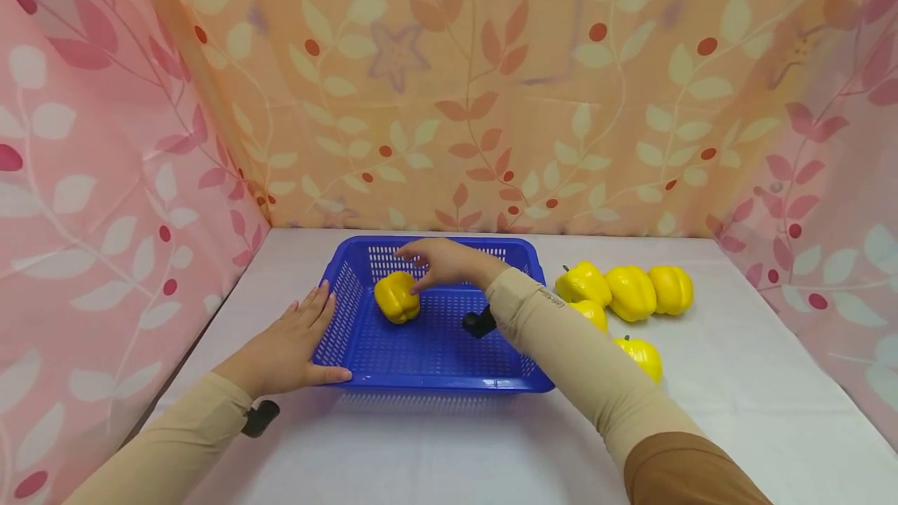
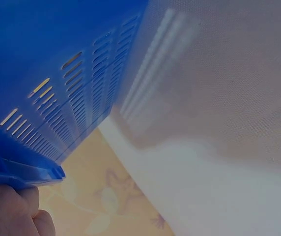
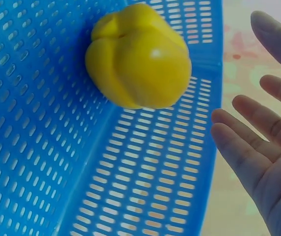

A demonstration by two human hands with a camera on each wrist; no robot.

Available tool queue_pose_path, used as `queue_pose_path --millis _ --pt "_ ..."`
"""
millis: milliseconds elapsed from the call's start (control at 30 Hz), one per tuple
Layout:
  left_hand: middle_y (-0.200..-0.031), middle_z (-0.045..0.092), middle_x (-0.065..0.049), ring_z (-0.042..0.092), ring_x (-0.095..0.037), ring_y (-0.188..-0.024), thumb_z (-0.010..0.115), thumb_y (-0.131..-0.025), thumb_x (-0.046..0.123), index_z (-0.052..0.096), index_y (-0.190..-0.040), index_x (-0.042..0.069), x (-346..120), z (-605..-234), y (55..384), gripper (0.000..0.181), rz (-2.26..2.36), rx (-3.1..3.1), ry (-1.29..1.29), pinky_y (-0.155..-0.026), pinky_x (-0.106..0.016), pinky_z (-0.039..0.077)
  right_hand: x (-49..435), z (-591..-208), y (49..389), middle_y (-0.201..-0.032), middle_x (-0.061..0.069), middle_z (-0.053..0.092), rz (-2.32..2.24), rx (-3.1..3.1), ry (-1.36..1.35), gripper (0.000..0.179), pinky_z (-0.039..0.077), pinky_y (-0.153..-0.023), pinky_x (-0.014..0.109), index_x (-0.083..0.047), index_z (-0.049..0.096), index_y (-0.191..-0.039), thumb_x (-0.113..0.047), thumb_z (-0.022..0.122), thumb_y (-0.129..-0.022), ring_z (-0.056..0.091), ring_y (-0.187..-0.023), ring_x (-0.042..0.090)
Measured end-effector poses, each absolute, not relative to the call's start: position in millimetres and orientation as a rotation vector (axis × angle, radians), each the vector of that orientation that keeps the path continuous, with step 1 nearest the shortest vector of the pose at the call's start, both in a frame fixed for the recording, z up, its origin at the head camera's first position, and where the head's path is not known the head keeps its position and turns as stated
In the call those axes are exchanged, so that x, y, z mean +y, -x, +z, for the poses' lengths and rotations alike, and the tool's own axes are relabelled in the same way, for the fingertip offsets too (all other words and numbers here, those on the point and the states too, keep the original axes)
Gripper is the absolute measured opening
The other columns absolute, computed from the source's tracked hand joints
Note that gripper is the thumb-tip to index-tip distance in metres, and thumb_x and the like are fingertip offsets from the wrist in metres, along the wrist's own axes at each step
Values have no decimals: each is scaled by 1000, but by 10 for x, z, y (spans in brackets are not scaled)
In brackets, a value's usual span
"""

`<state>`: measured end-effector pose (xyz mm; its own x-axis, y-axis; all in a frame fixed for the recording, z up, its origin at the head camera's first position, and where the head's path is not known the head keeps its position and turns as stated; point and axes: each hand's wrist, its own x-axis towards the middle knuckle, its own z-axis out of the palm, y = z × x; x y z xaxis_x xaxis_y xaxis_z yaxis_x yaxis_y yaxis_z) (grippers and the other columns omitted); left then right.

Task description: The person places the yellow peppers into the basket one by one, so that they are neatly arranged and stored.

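Observation:
A yellow bell pepper (image 1: 397, 298) sits inside the blue plastic basket (image 1: 449, 384), towards its left side. Over the basket, by this pepper, hovers my right hand (image 1: 449, 262). Its fingers are spread and relaxed; in the right wrist view a gap separates the hand (image 3: 273, 142) from the pepper (image 3: 140, 59). My left hand (image 1: 291, 345) rests against the basket's left rim with fingers extended, its thumb at the front left corner. In the left wrist view, part of that hand (image 2: 13, 211) shows at the rim, beside the slotted wall (image 2: 57, 34).
Several more yellow bell peppers (image 1: 630, 293) lie on the white table (image 1: 737, 380) to the basket's right, partly behind my right forearm. Leaf-patterned cloth (image 1: 449, 100) encloses the back and both sides.

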<state>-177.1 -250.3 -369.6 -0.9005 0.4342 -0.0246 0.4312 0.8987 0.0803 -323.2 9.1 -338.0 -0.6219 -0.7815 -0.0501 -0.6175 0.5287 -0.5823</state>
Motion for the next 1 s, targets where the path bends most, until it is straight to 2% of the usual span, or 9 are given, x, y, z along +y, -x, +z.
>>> queue_pose_path --millis 167,333,467,700,1000 --pt "-150 4 -24 8 -38 -138 40 -67 83 17 -142 -7 -2508 -3701 1778 119 99 3025 -693 -107 -56 15 155 -3297 3156 -132 -2 49 -788 2460 1146 58 46 -92 30 -18 50 -131 -23 73 -79 50 -118 23" --pt "-150 4 -24 7 -38 -138 40 -67 83 16 -143 -7 -2509 -3696 1776 119 104 3020 -691 -107 -56 14 231 -3205 3060 -134 0 48 -770 2470 1182 58 45 -92 27 -18 49 -132 -24 72 -80 50 -118 19" --pt "-150 4 -24 6 -38 -138 41 -68 82 16 -142 -7 -2512 -3695 1774 119 113 3017 -692 -107 -56 13 288 -3138 2986 -133 1 49 -784 2457 1224 57 45 -93 27 -15 49 -132 -20 72 -80 50 -118 19" --pt "-151 3 -23 5 -37 -138 41 -68 83 16 -142 -7 -2516 -3708 1779 119 96 3020 -689 -107 -56 13 402 -3061 2917 -130 -4 50 -769 2460 1284 56 45 -92 25 -19 50 -131 -26 71 -80 51 -117 17" --pt "-151 4 -23 7 -38 -138 43 -68 81 16 -143 -6 -2507 -3694 1771 118 95 3020 -680 -108 -55 13 603 -2995 2836 -126 0 54 -810 2421 1312 53 45 -94 33 -14 52 -129 -20 71 -80 52 -116 17"
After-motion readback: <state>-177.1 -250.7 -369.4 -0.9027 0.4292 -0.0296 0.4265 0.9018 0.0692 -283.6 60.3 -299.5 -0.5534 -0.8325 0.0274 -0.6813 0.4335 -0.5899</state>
